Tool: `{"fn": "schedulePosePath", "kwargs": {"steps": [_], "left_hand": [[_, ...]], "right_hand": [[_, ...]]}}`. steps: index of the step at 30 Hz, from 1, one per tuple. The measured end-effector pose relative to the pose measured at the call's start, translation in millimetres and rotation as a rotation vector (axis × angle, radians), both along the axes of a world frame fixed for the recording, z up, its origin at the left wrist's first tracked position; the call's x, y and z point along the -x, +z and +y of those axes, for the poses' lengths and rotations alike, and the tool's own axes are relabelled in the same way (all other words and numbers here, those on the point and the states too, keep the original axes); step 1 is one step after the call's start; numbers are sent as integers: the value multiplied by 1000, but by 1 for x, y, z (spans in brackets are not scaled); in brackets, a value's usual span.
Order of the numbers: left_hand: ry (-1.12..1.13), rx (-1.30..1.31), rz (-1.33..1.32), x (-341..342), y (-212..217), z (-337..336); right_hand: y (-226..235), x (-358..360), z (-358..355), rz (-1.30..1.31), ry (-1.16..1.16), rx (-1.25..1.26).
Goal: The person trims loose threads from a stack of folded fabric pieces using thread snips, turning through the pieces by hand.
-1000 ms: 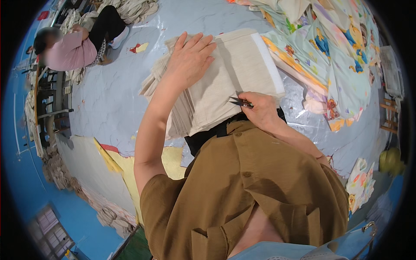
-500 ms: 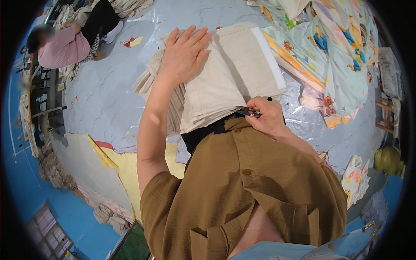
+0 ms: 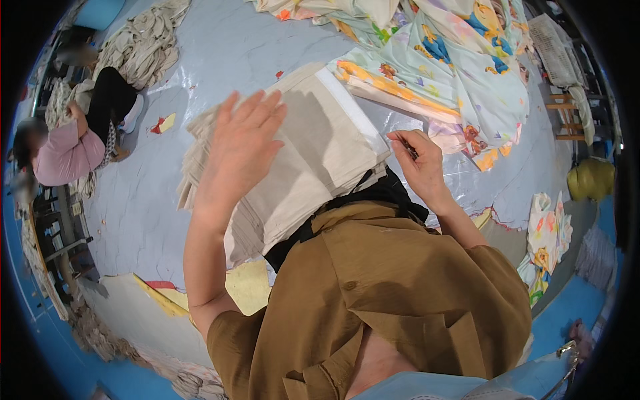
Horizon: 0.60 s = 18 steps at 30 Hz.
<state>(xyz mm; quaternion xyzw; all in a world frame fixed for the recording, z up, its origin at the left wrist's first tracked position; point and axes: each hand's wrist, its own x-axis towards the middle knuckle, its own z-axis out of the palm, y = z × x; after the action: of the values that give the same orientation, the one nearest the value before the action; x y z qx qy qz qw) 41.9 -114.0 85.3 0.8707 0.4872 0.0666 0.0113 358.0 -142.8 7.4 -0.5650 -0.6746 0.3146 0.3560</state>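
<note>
A stack of folded beige cloth pieces (image 3: 300,140) lies in front of me, its layers fanned along the left side. The top piece has a white strip (image 3: 350,107) along its far right edge. My left hand (image 3: 243,143) is spread over the left part of the stack, fingers stretched and a little blurred; whether it touches the cloth I cannot tell. In my right hand (image 3: 423,167), at the stack's right corner by the end of the white strip, are small dark snips (image 3: 408,149), mostly hidden by the fingers.
Printed colourful cloth (image 3: 433,67) is heaped at the far right, with a white basket (image 3: 553,50) beyond it. A person in pink (image 3: 67,153) sits on the floor at the left, near a beige cloth pile (image 3: 147,43). Yellow cloth (image 3: 247,287) lies by my left elbow.
My right hand has moved with the snips from the stack's near edge to its right corner. The left hand has shifted toward me across the cloth. The whole view has turned.
</note>
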Motion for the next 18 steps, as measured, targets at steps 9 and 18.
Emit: {"fn": "schedulePosePath", "kwargs": {"steps": [9, 18], "left_hand": [[85, 460, 17, -54, -46, 64], [209, 567, -28, -47, -32, 109]], "right_hand": [[1, 44, 32, -269, 121, -136], [-25, -12, 71, -162, -277, 69]]}}
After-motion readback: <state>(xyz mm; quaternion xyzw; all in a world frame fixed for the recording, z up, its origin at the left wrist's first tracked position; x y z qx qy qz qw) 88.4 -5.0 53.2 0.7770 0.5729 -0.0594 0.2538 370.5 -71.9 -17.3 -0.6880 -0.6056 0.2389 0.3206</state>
